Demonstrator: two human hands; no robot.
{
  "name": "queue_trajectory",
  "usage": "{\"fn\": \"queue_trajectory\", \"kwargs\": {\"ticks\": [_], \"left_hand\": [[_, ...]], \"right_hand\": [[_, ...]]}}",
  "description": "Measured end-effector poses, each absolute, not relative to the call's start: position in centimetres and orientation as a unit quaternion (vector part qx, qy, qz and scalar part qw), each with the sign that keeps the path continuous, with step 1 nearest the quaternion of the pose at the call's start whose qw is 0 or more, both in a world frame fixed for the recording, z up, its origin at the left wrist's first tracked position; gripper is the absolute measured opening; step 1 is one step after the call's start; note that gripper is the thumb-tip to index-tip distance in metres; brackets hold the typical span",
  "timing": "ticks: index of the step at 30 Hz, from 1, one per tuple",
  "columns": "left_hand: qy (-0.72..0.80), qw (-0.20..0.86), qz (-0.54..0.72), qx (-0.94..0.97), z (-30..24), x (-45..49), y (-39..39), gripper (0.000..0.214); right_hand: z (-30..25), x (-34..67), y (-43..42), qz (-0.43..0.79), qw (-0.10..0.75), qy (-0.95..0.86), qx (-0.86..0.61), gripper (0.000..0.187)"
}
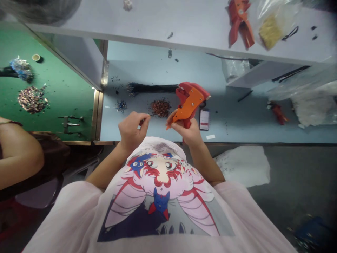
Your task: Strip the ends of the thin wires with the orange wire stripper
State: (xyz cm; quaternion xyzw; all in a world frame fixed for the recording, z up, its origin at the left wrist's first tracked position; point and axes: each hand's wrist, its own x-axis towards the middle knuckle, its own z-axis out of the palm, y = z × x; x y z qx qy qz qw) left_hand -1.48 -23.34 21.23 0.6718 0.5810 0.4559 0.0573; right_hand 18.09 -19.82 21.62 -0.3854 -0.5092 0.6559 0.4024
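Note:
My right hand (187, 130) is wrapped round the handles of an orange and red wire stripper (191, 102), whose head points up and away from me. Closed in a pinch, my left hand (133, 129) grips a thin dark wire (151, 115) with a short end poking out to the right. That end lies apart from the stripper. Just beyond my hands is a pile of small copper-coloured pieces (160, 107). Behind the pile a bundle of black wires (155, 88) lies across the table, bare ends at the left, its right end hidden by the stripper.
A phone (204, 119) lies right of the stripper. Small blue and silver terminals (121, 105) are at the left. Another red stripper (240, 24) rests on the shelf (147, 21) above. A co-worker's arm (19, 154) is at the green table (63, 84). Plastic bags (313, 105) lie far right.

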Motion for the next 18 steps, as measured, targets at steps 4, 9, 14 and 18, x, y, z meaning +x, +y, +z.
{"fn": "queue_trajectory", "kwargs": {"ticks": [4,9,14,18], "left_hand": [[0.545,0.020,0.418,0.726,21.2,-1.1,-23.5,0.009],[0.508,-0.009,0.408,0.759,21.3,-0.9,-23.6,0.007],[0.505,0.000,0.399,0.765,21.3,-0.7,-23.6,0.006],[0.524,0.006,0.402,0.751,21.0,-1.6,-23.5,0.008]], "right_hand": [[22.3,17.0,-19.9,0.609,0.436,-0.541,-0.383,0.032],[22.7,16.5,-20.1,0.561,0.431,-0.580,-0.404,0.026],[22.2,16.2,-20.3,0.540,0.441,-0.585,-0.414,0.023],[21.6,16.6,-20.0,0.496,0.437,-0.602,-0.448,0.020]]}}
